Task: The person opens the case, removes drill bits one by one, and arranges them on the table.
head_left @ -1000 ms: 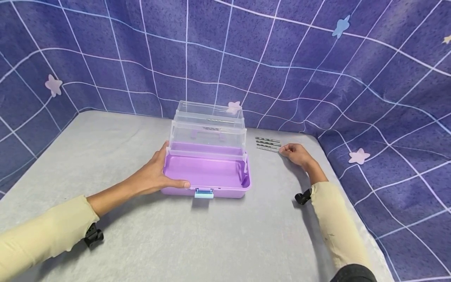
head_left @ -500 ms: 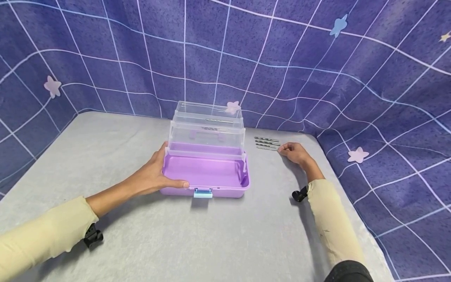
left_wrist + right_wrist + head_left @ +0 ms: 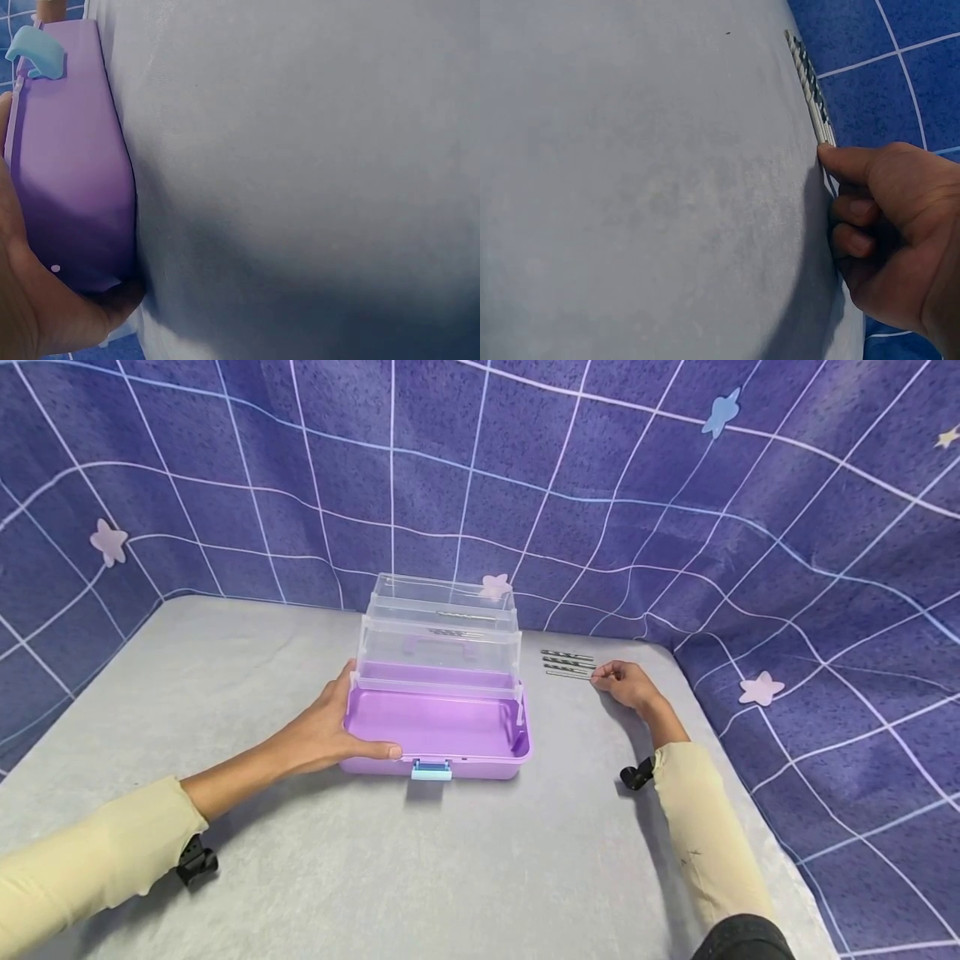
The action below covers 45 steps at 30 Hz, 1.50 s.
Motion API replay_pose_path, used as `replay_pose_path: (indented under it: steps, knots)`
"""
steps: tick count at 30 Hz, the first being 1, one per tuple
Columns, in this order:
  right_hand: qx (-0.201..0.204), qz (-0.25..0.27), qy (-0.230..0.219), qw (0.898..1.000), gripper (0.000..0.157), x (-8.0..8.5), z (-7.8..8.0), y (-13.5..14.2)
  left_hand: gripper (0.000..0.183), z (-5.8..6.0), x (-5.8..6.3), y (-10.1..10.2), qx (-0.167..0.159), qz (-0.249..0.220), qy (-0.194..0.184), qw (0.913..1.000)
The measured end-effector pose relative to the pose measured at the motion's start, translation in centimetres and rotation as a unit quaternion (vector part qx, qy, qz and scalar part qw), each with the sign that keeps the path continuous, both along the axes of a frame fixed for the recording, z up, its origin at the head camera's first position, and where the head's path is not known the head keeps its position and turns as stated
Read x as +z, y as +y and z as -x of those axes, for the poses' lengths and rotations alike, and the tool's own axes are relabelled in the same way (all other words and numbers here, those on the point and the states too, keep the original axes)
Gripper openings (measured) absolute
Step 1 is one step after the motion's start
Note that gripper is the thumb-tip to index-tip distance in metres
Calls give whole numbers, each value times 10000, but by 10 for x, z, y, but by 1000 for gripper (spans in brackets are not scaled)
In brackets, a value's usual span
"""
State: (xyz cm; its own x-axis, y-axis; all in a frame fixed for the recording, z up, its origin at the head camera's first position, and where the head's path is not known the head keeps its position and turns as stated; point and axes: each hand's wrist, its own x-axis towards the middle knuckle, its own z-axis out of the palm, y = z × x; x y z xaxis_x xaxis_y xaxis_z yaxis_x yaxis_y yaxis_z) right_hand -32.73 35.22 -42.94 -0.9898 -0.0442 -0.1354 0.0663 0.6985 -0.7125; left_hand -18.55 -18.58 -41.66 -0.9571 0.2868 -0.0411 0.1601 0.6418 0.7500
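A purple toolbox (image 3: 472,770) with a light blue latch (image 3: 431,771) stands open on the table, its clear tiered trays (image 3: 390,639) raised at the back. My left hand (image 3: 326,731) grips its left front corner, thumb over the front rim and fingers along the left side. To the right of the box lie several spiral metal drill bits (image 3: 567,659) in a row, side by side. My right hand (image 3: 628,683) pinches the shank end of the nearest drill bit (image 3: 566,675). In the right wrist view, the thumb (image 3: 844,159) hides that end, and the other fingers are curled.
More drill bits (image 3: 456,633) lie in the clear trays. The grey table (image 3: 480,868) ends behind the box at a blue gridded curtain (image 3: 427,477) with star shapes, which also runs along the right side.
Both hands keep their places on the box and at the drill bit. The whole view has shifted slightly; little else differs.
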Motion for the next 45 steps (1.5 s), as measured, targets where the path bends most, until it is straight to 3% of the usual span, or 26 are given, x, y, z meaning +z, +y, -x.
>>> replay_pose_path:
  steps: [15, 32, 45]
  knots:
    - [-435, 384, 584, 9966, 34, 9, 4, -11, 165, 0, 1, 0, -3, 19, -32, 10000]
    - [267, 704, 1170, 9903, 30, 46, 13, -67, 165, -1, -1, -1, -29, -45, 14, 10000]
    - [398, 913, 1729, 9799, 27, 71, 19, -103, 163, -2, 0, -1, -21, 3, 21, 10000]
